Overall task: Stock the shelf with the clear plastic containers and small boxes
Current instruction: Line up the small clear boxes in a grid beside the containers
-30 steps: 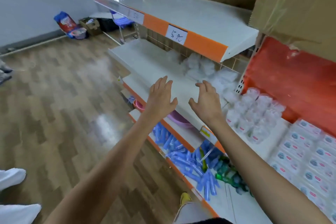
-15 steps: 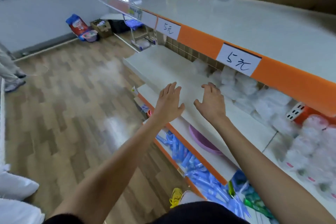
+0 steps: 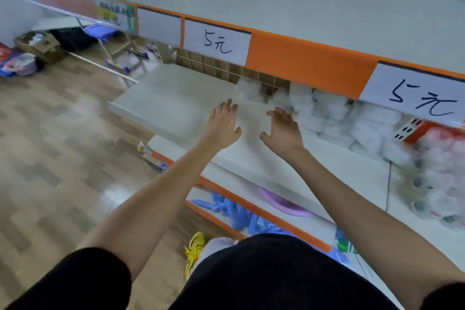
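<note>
Both bare arms are stretched forward, toward 12 o'clock, over the flat white metal middle shelf (image 3: 176,98). The left hand (image 3: 224,124) is held palm down with its fingers straight and slightly spread; its grip is fully open and nothing is held in it. The right hand (image 3: 283,131) is set just beside it at 3 o'clock, with its fingers loosely curled and its grip open around nothing.

The blurred clear plastic containers (image 3: 327,111) are stacked in a row along the back of that shelf. The long axis of the row runs from 10 o'clock to 4 o'clock, and its near end lies just beyond the right fingertips (image 3: 273,113). Whether they are touched cannot be told through the blur. A second cluster of round clear plastic tubs (image 3: 437,158) is seen further along at 3 o'clock, also blurred.

Above, a glossy white upper shelf (image 3: 327,7) is fronted by an orange edge strip (image 3: 302,58), to which a white paper price tag (image 3: 217,41) marked "5元" is fixed. Below the middle shelf, a shallow purple plastic basin (image 3: 281,204) and a heap of blue plastic pieces (image 3: 234,211) are stored. A yellow shoe (image 3: 193,249) is seen at 6 o'clock on the wood-patterned floor (image 3: 63,158).
</note>
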`<state>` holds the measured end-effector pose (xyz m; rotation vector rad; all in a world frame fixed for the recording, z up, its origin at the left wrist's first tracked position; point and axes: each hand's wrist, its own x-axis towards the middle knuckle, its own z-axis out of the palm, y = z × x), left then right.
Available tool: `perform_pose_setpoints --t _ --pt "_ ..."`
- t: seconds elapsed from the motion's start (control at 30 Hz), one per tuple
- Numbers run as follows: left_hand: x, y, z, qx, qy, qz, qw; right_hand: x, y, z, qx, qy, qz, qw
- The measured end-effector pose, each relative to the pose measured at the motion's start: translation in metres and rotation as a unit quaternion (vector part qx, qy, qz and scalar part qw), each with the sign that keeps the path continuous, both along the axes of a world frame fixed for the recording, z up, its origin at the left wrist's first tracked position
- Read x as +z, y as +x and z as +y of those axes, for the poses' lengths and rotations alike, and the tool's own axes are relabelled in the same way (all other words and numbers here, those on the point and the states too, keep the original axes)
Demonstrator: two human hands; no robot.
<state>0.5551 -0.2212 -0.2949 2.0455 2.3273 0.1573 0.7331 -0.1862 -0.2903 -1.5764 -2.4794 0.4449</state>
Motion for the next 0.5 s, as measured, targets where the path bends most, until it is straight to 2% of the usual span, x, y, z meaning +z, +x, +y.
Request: perform_pose_setpoints --t 0.27,0.5 --pt "-0.018 -0.051 0.080 -0.103 0.006 -0.003 0.995 -0.032 -0.047 0.015 -0.098 -0.034 0.032 0.994" --pt "-0.031 -0.061 0.154 -0.186 0.024 0.006 0.982 -0.058 -0.067 0.029 -0.159 0.013 0.042 0.986"
